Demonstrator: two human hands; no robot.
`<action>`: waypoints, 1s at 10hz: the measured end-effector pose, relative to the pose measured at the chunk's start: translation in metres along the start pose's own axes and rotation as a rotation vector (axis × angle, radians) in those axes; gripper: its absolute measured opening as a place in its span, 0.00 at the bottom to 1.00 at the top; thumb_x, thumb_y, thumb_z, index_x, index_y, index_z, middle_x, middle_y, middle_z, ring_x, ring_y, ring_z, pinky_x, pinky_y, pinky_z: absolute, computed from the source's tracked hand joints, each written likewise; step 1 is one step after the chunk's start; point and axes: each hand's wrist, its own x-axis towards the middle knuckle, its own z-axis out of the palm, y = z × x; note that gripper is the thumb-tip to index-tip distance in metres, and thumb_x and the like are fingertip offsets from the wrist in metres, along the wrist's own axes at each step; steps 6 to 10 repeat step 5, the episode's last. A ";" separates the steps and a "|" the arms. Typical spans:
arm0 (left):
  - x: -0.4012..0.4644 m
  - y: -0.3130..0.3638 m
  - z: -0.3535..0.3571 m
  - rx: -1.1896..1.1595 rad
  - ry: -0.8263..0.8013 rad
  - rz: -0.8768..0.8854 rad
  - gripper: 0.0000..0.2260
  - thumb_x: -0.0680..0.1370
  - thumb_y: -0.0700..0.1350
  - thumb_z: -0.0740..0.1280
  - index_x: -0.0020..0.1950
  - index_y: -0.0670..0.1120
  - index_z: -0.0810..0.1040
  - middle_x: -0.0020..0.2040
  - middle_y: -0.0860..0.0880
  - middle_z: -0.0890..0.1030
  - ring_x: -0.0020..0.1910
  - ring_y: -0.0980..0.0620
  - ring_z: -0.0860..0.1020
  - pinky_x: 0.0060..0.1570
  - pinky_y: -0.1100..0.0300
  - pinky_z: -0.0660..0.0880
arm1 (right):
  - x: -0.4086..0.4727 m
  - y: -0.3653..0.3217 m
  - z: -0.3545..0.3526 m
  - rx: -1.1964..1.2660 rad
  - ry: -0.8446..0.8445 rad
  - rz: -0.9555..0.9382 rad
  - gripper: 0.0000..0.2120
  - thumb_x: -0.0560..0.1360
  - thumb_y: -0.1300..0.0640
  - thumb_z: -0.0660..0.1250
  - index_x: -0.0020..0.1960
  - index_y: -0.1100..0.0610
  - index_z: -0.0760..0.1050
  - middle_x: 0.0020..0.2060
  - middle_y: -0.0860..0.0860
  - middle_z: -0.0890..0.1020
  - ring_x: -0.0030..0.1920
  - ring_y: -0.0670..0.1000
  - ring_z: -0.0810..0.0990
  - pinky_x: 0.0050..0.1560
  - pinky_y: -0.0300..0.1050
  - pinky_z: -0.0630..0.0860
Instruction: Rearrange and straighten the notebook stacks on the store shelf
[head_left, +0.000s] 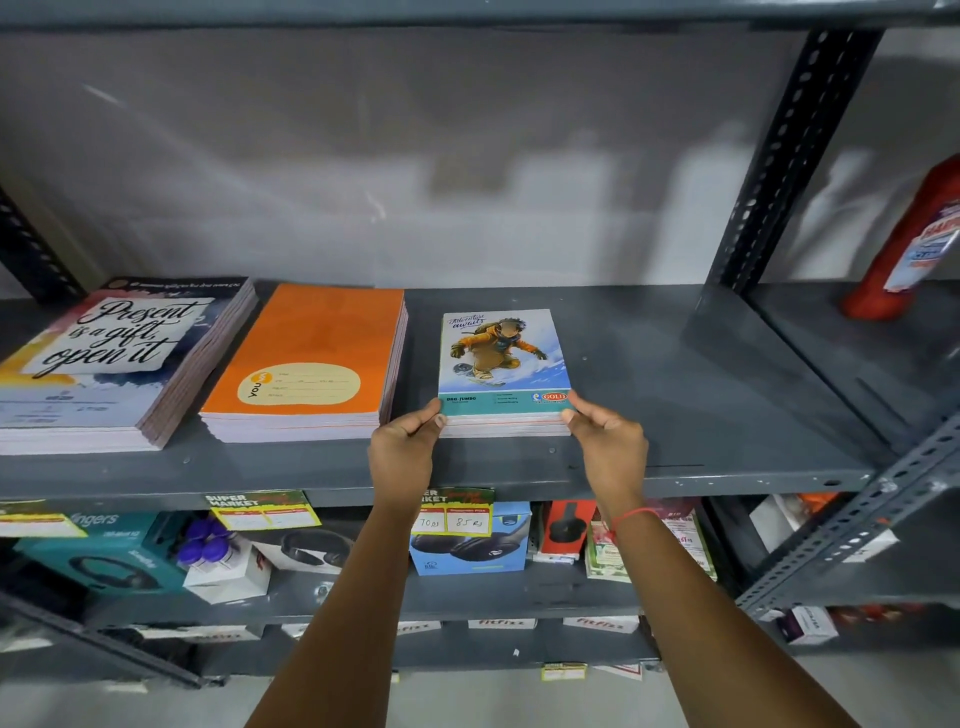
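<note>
Three notebook stacks lie on the grey metal shelf. At the left is a stack with a "Present is a gift, open it" cover. Beside it sits an orange-covered stack. The smaller stack with a snowboarder cover lies right of the middle, near the shelf's front. My left hand grips its front left corner, thumb on the cover. My right hand grips its front right corner the same way. The stack rests flat on the shelf.
A slotted upright post stands at the shelf's right end. A red bottle stands on the neighbouring shelf beyond it. Price tags hang from the shelf's front edge. Boxed headphones and other goods fill the shelf below.
</note>
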 end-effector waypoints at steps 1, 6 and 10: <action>-0.001 -0.001 0.000 0.036 -0.007 0.033 0.15 0.76 0.39 0.65 0.62 0.41 0.77 0.61 0.42 0.80 0.55 0.53 0.74 0.48 0.71 0.73 | -0.001 -0.001 -0.001 -0.012 -0.022 0.019 0.15 0.74 0.62 0.66 0.61 0.59 0.77 0.58 0.55 0.81 0.52 0.46 0.77 0.56 0.34 0.71; -0.032 0.056 -0.042 1.129 -0.374 0.628 0.27 0.81 0.51 0.49 0.77 0.47 0.45 0.79 0.50 0.45 0.76 0.47 0.56 0.70 0.53 0.63 | -0.064 -0.059 -0.016 -0.863 -0.039 -0.225 0.20 0.78 0.53 0.55 0.71 0.50 0.65 0.54 0.61 0.82 0.55 0.63 0.79 0.52 0.53 0.75; -0.032 0.056 -0.042 1.129 -0.374 0.628 0.27 0.81 0.51 0.49 0.77 0.47 0.45 0.79 0.50 0.45 0.76 0.47 0.56 0.70 0.53 0.63 | -0.064 -0.059 -0.016 -0.863 -0.039 -0.225 0.20 0.78 0.53 0.55 0.71 0.50 0.65 0.54 0.61 0.82 0.55 0.63 0.79 0.52 0.53 0.75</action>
